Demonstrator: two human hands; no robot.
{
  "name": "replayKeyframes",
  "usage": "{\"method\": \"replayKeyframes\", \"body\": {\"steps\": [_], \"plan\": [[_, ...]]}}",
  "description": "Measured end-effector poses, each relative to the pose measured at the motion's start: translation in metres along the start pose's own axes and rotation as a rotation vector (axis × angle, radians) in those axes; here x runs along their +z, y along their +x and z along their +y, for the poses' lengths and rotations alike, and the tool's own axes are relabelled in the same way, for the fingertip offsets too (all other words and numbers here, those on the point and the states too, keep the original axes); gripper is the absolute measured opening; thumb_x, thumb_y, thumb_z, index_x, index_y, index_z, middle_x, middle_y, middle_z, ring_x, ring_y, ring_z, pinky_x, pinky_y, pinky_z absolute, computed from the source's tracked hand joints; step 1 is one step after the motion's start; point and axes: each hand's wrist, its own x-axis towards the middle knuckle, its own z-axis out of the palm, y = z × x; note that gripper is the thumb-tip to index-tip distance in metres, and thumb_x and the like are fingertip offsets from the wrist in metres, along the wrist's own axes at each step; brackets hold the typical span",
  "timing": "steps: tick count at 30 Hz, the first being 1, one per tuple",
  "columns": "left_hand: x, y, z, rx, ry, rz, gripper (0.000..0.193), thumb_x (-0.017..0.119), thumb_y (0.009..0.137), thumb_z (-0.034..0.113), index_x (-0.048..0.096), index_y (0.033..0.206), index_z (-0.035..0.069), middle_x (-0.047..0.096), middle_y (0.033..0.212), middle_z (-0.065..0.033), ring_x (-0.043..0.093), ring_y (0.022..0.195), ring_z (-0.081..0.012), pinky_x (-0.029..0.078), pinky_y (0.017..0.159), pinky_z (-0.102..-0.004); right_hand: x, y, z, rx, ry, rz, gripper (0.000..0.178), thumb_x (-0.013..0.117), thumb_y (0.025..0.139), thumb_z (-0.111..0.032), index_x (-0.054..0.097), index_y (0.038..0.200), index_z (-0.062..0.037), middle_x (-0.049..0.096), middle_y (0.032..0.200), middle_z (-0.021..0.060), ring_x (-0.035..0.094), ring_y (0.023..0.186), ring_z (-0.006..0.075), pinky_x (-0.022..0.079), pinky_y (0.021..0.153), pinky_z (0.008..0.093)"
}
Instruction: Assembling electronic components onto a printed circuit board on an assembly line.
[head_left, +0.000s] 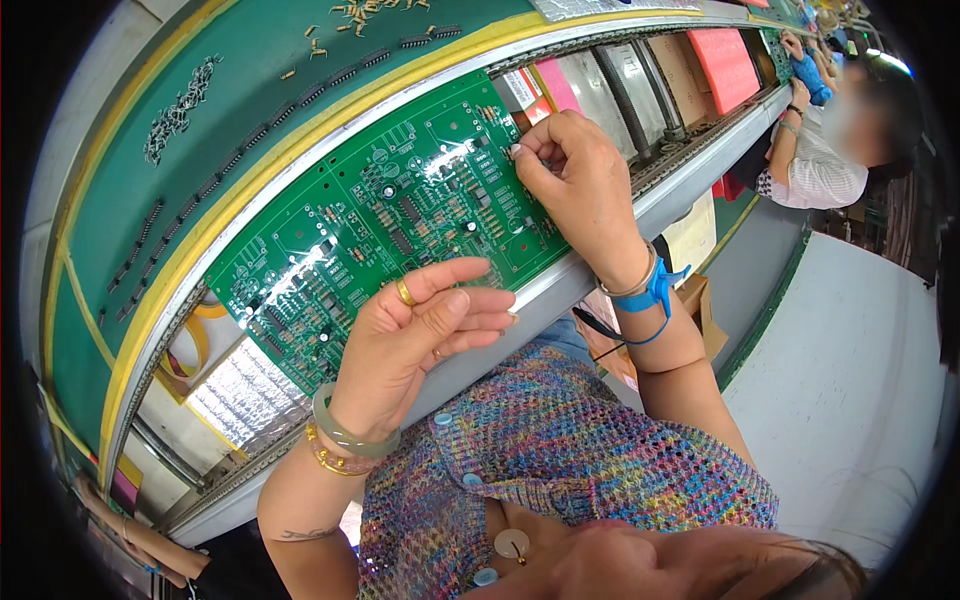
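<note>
A large green circuit board (345,285), crowded with small parts, lies across the rails in front of me. My right hand (580,175) is over its far right edge, thumb and forefinger pinched together. Whatever is between those fingertips is too small to make out. Near the board's front edge hovers my left hand (425,325), palm turned up and inward, fingers loosely stretched. Nothing in it can be made out. A blue wrist strap (655,292) with a cord circles my right wrist.
Beyond the board, a green bench (120,215) bears a pile of small metal-legged parts (180,110), rows of black chips (255,135) and tan components (370,12). A metal rail (560,300) runs along my side. Another person (820,160) works at the far right; an arm (140,540) shows lower left.
</note>
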Motion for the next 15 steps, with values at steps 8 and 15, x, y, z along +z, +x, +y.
{"method": "replayKeyframes", "body": {"steps": [8, 15], "plan": [[0.004, 0.003, 0.002, 0.056, -0.176, -0.009, 0.047, 0.037, 0.101, 0.028, 0.038, 0.135, -0.005, 0.052, 0.129, -0.0222, 0.053, 0.119, -0.0288, 0.045, 0.1, -0.0397, -0.037, -0.023, -0.027, -0.549, 0.011, -0.045, 0.016, 0.072, 0.07, -0.006, 0.064, 0.084, -0.007, 0.061, 0.086, 0.0058, 0.057, 0.075, 0.0233, 0.046, 0.065, 0.0337], [-0.004, 0.004, -0.002, 0.07, -0.304, -0.074, 0.047, 0.043, 0.099, 0.024, 0.034, 0.136, -0.003, 0.049, 0.132, -0.0206, 0.053, 0.118, -0.0233, 0.042, 0.102, -0.037, -0.008, -0.048, -0.035, -0.752, -0.094, -0.08, 0.023, 0.062, 0.066, -0.017, 0.063, 0.087, -0.0084, 0.059, 0.087, 0.002, 0.057, 0.079, 0.0182, 0.047, 0.064, 0.0289]]}}
